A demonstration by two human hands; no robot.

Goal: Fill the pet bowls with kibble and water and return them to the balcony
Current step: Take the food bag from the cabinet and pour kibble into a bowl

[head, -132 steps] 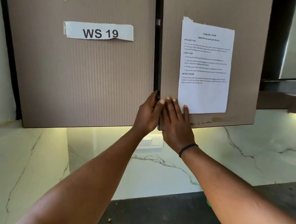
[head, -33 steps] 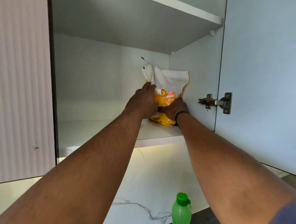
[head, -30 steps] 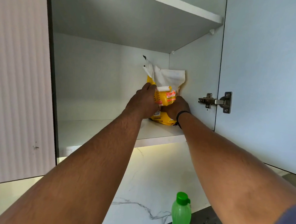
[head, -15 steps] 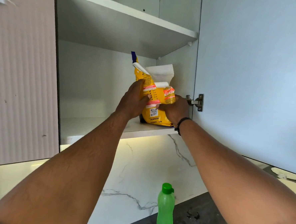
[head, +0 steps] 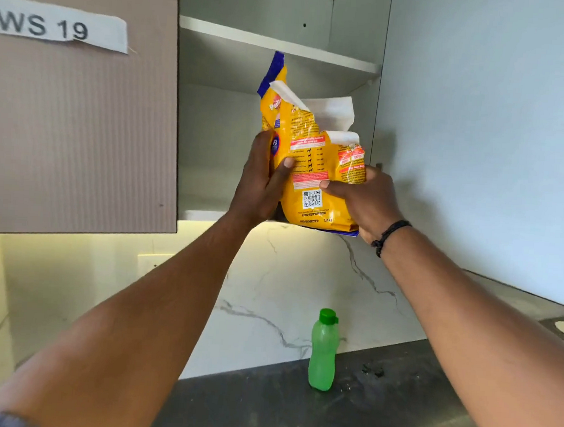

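Observation:
A yellow kibble bag (head: 309, 169) with a torn-open white and blue top is held upright in the air in front of the open wall cabinet (head: 219, 137). My left hand (head: 259, 179) grips its left side, thumb across the front. My right hand (head: 364, 202) grips its right side and lower corner. The bag's bottom is level with the cabinet's lower shelf edge. No pet bowls are in view.
A green water bottle (head: 323, 351) stands on the dark countertop (head: 278, 411) by the marble backsplash. The right cabinet door (head: 484, 126) is swung open beside my right hand. The left door (head: 81, 118), labelled WS 19, is closed. A few dark crumbs (head: 373, 370) lie on the counter.
The cabinet doors were closed; the right one now stands open. Both hands took the kibble bag from the back of the lower shelf and drew it out toward me.

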